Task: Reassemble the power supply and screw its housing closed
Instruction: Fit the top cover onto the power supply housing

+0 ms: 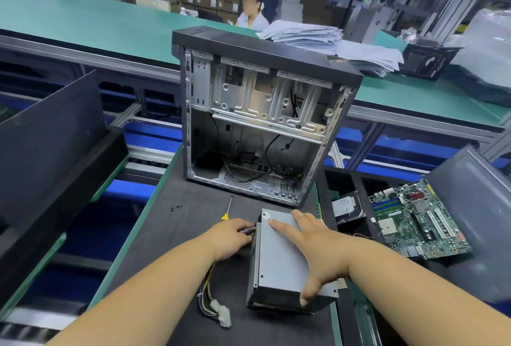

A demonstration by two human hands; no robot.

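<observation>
Grey sheet-metal power supply box on the dark mat: right hand lies flat across its lid, thumb hooked over the near edge; left hand grips its multicoloured wire bundle.

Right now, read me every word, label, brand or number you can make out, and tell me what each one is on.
No text is clearly legible.
Black box on the far green bench: white lettering printed sideways, too blurred to read.
Hard drive: white label, print too small.
Motherboard: markings too small.
Computer case top: red mark, unreadable.
Power supply: round white sticker, no text readable.
</observation>
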